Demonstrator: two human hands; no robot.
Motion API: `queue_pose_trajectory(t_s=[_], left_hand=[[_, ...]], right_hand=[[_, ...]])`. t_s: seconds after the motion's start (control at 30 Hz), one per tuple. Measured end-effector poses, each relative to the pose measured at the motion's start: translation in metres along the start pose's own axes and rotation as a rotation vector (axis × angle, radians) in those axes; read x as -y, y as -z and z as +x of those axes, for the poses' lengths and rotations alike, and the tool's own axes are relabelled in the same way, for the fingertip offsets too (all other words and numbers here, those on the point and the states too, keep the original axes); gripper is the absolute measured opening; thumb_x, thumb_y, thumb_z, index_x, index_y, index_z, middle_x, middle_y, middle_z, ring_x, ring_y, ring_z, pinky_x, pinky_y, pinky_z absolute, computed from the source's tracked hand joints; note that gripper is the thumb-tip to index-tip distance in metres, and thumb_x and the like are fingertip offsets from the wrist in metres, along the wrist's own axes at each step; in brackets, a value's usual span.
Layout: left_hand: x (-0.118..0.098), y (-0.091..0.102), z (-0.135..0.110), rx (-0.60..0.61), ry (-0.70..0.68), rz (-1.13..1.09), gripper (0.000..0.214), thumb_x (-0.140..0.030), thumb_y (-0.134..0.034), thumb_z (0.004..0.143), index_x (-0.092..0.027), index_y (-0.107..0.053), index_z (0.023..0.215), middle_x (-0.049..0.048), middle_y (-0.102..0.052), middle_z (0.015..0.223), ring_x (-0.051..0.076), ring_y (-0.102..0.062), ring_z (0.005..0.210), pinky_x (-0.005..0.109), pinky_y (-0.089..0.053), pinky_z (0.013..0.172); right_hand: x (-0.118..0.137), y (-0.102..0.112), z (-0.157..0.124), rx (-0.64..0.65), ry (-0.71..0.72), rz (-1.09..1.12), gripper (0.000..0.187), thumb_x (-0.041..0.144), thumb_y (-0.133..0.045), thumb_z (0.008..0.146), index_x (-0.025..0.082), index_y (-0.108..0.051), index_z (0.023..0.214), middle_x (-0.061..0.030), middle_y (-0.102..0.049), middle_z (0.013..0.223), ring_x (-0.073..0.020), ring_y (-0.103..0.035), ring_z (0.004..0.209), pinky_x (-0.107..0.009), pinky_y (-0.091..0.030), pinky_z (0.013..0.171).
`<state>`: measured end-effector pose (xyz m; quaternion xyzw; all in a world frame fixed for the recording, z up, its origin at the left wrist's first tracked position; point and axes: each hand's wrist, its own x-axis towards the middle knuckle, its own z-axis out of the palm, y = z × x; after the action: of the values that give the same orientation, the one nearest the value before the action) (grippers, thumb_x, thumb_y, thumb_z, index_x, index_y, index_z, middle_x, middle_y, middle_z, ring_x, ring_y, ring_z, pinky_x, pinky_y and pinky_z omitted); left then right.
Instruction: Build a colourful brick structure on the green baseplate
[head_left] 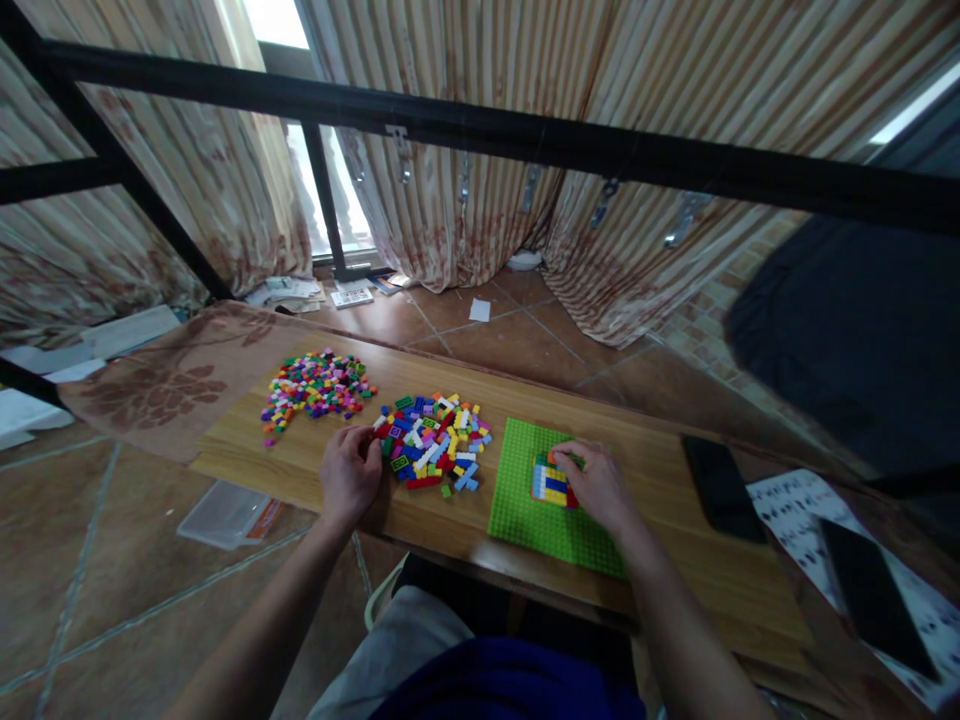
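Left hand (351,475): left of centre in frame, fingers loosely curled at the edge of the brick pile (435,440); can't tell if we've got a brick.
Right hand (596,482): right of centre, fingertips bunched over the brick patch (550,484), probably for fine control; can't see what's gripped.
Patch spot: on our green baseplate (514,505), lower right of centre, likely flat for support.
2 piles: mid-table (660,490), plus a smaller-brick heap (319,383) further left, seemingly split by size.
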<state>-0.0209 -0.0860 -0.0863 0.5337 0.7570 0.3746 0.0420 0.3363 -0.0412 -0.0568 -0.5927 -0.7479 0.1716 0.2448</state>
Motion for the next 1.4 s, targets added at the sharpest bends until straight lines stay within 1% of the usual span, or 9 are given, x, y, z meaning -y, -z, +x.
queue_pose_trajectory(t_s=[0.23,0.43,0.6,0.77,0.87,1.07,1.23,1.3,1.4], left_hand=[[-0.003,0.002,0.001,-0.001,-0.001,0.003,0.025,-0.032,-0.05,0.083,-0.017,-0.066,0.094,0.0102,-0.064,0.1,0.026,-0.06,0.096,0.039,-0.049,0.089],[-0.003,0.002,0.001,0.007,-0.003,0.022,0.025,-0.031,-0.05,0.083,-0.017,-0.067,0.095,0.0097,-0.064,0.099,0.025,-0.061,0.095,0.038,-0.049,0.088],[-0.002,0.001,0.001,0.008,-0.006,0.032,0.025,-0.031,-0.05,0.083,-0.016,-0.067,0.095,0.0104,-0.064,0.1,0.026,-0.061,0.097,0.039,-0.049,0.089],[-0.003,0.001,0.001,0.005,-0.008,0.034,0.025,-0.031,-0.051,0.083,-0.016,-0.067,0.094,0.011,-0.064,0.102,0.026,-0.06,0.099,0.038,-0.049,0.09],[-0.003,0.001,0.001,0.003,-0.009,0.029,0.025,-0.03,-0.051,0.083,-0.016,-0.068,0.094,0.0109,-0.064,0.103,0.026,-0.06,0.099,0.038,-0.049,0.089],[-0.002,0.0,0.0,-0.006,-0.011,0.029,0.025,-0.029,-0.052,0.082,-0.015,-0.068,0.096,0.0108,-0.064,0.102,0.025,-0.061,0.097,0.038,-0.049,0.089],[-0.002,0.0,0.0,-0.007,-0.007,0.038,0.025,-0.03,-0.052,0.083,-0.016,-0.068,0.096,0.0109,-0.064,0.103,0.026,-0.061,0.098,0.04,-0.05,0.088],[-0.001,0.0,0.0,-0.01,-0.01,0.039,0.025,-0.03,-0.052,0.082,-0.016,-0.068,0.096,0.0106,-0.064,0.103,0.026,-0.061,0.098,0.039,-0.05,0.088],[0.0,-0.001,0.0,-0.001,-0.017,0.043,0.025,-0.03,-0.052,0.082,-0.016,-0.068,0.095,0.0105,-0.065,0.101,0.026,-0.061,0.096,0.038,-0.05,0.088]], right_hand=[[-0.007,-0.003,-0.007,0.053,-0.007,0.142,0.026,0.04,-0.053,0.085,0.021,-0.07,0.091,-0.0055,-0.07,0.097,-0.0214,-0.061,0.092,-0.04,-0.045,0.088],[-0.009,-0.004,-0.007,0.056,0.001,0.199,0.029,0.039,-0.049,0.088,0.021,-0.072,0.091,-0.0068,-0.071,0.099,-0.0213,-0.063,0.093,-0.04,-0.047,0.088],[-0.012,-0.005,-0.001,0.085,-0.08,0.272,0.027,0.038,-0.053,0.083,0.022,-0.074,0.088,-0.0059,-0.073,0.095,-0.0218,-0.065,0.088,-0.038,-0.049,0.083],[-0.011,-0.003,0.009,0.124,-0.25,0.349,0.02,0.033,-0.062,0.071,0.021,-0.076,0.079,-0.0052,-0.075,0.08,-0.0211,-0.066,0.073,-0.034,-0.05,0.069],[-0.012,-0.002,0.013,0.147,-0.283,0.382,0.02,0.031,-0.064,0.068,0.019,-0.076,0.077,-0.0047,-0.074,0.072,-0.0187,-0.065,0.063,-0.03,-0.049,0.062],[-0.014,-0.005,0.014,0.139,-0.317,0.44,0.019,0.031,-0.067,0.064,0.018,-0.076,0.074,-0.0045,-0.073,0.068,-0.018,-0.064,0.06,-0.029,-0.048,0.058],[-0.013,-0.004,0.008,0.084,-0.298,0.503,0.025,0.04,-0.068,0.066,0.019,-0.076,0.078,-0.0051,-0.075,0.076,-0.0201,-0.067,0.068,-0.032,-0.051,0.067],[-0.017,-0.002,0.004,0.022,-0.302,0.534,0.035,0.049,-0.062,0.072,0.019,-0.075,0.086,-0.0069,-0.075,0.089,-0.0219,-0.068,0.081,-0.035,-0.052,0.077],[-0.024,0.003,-0.003,-0.136,-0.335,0.589,0.048,0.058,-0.051,0.08,0.019,-0.072,0.097,-0.0098,-0.073,0.104,-0.0234,-0.066,0.098,-0.039,-0.05,0.089]])
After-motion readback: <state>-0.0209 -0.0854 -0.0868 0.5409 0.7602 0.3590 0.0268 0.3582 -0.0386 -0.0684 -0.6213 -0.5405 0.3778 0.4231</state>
